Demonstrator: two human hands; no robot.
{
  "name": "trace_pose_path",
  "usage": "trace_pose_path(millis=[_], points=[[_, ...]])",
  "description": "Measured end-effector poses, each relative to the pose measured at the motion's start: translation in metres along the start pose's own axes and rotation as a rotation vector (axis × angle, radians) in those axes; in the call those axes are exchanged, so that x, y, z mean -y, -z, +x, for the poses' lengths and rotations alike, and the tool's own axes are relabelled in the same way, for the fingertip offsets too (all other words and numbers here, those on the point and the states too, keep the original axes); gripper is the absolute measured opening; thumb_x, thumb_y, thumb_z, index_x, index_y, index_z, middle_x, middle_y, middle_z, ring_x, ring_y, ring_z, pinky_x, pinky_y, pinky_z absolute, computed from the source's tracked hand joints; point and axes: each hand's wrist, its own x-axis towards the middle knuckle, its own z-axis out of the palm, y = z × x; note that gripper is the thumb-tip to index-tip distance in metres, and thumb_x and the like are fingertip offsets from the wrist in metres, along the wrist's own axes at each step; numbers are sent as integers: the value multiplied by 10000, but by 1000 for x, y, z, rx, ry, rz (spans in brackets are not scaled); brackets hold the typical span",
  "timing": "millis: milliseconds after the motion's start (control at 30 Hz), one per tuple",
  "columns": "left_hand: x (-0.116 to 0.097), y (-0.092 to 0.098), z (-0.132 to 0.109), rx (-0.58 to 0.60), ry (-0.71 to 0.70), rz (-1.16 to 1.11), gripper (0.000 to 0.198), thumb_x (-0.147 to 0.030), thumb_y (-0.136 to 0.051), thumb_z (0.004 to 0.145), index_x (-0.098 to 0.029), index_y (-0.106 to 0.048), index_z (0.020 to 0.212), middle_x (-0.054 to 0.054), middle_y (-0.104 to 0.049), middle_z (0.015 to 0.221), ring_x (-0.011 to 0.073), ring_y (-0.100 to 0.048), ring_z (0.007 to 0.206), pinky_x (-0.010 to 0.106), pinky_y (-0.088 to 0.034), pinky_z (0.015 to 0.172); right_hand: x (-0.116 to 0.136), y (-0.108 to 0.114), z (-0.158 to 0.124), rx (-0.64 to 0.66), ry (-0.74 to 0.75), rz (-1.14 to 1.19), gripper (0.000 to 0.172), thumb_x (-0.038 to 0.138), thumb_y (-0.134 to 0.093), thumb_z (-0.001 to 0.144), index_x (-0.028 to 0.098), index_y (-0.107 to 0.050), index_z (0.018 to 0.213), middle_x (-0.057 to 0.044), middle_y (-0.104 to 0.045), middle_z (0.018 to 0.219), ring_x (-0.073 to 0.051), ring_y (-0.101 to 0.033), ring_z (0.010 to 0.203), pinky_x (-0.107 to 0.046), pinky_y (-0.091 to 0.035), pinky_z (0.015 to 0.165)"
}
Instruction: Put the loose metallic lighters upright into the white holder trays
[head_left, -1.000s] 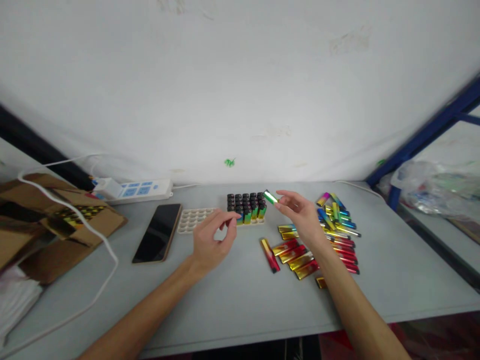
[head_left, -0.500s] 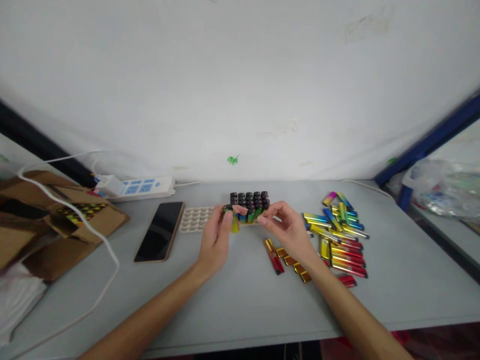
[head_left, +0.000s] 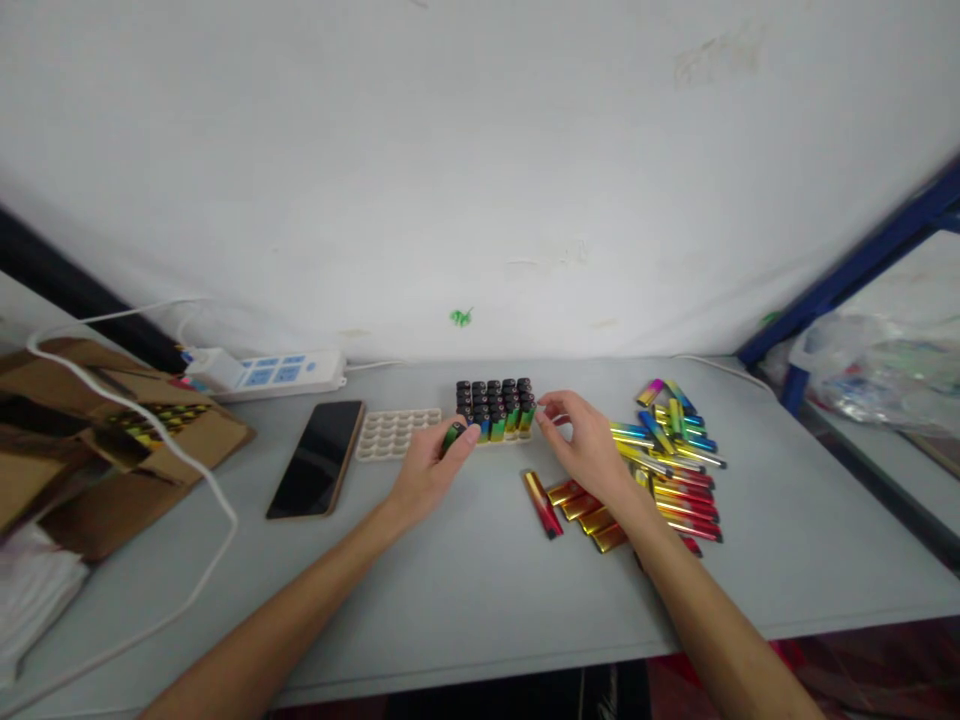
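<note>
My left hand (head_left: 427,460) is narrowed around one black-topped green stick (head_left: 452,437), thumb and fingers pinching it at a slant just beside the front-left corner of the standing sticks (head_left: 496,400). My right hand (head_left: 581,440) is curled near the right end of that group, and I see nothing in its grip; I cannot tell whether its fingertips meet or touch the end stick. The standing sticks are packed in rows, black ends up, with the edge of a pale base showing beneath them on the counter (head_left: 465,600). Left of them, partly behind my left hand, lies a pale tray (head_left: 397,430) with round pockets.

The likeliest trouble I judge is at my left fingertips: a smooth, shiny body held at a slant could twist or slip if I pinch unevenly, and a knock from it could tip the front row. A sideways nudge from my right fingers could lean the end column. My right forearm crosses over the loose sticks (head_left: 592,515), so dropping my elbow could scatter them. The single red-and-gold stick (head_left: 542,503), nearest the middle, could roll if my wrist catches it.
</note>
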Motion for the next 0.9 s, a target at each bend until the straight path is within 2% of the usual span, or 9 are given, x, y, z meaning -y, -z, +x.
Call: trace_pose_path(millis=[100, 233, 500, 633, 733, 800, 900], points=[[0, -2, 2, 38, -20, 100, 501, -589, -473, 976, -233, -375, 637, -52, -348, 579, 129, -351, 575, 278, -260, 559, -2, -4, 0, 16, 20, -9, 167, 241, -556, 1002, 206, -628, 1149, -77, -733, 995, -231, -716, 888, -380, -566, 841], [0, -3, 3, 40, -17, 141, 470, -544, -465, 942, -231, -377, 602, -47, -347, 567, 136, -365, 582, 292, -243, 583, -9, -7, -1, 42, 25, -29, 296, 150, -516, 953, 193, -608, 1231, -93, -735, 1041, -244, -713, 943, -402, -562, 887], [-7, -2, 3, -3, -21, 224, 351, -428, -430, 871, -232, -346, 591, -49, -322, 563, 133, -340, 577, 308, -203, 603, -16, -14, -1, 90, -14, -48, 348, 181, -541, 961, 179, -574, 1308, -96, -738, 1017, -249, -720, 935, -412, -570, 885], [-9, -1, 3, -15, -28, 247, 366, -447, -422, 898, -232, -370, 606, -50, -336, 564, 136, -356, 575, 305, -216, 603, -20, -15, -1, 102, -13, -46, 383, 192, -534, 967, 154, -561, 1347, -122, -746, 1047, -258, -726, 959, -433, -586, 907], [-10, -1, 2, -6, -42, 265, 430, -511, -463, 932, -226, -395, 616, -52, -361, 568, 135, -376, 578, 301, -244, 612, -20, -14, -2, 133, 1, 1, 499, 184, -565, 938, 155, -520, 1434, -150, -746, 1178, -265, -731, 1046, -449, -589, 966], [-9, -2, 0, 12, -50, 274, 443, -535, -484, 956, -220, -436, 649, -57, -379, 575, 135, -394, 582, 294, -267, 617, -19, -13, -3, 180, 12, 40, 625, 183, -598, 916, 159, -450, 1523, -171, -710, 1325, -280, -710, 1170, -467, -567, 1040], [-6, -7, -3, 49, -45, 247, 348, -539, -548, 978, -220, -537, 839, -74, -454, 621, 130, -432, 577, 273, -299, 601, -20, -15, -5, 248, 27, 75, 777, 230, -666, 911, 171, -342, 1614, -185, -583, 1537, -306, -610, 1375, -490, -497, 1155]])
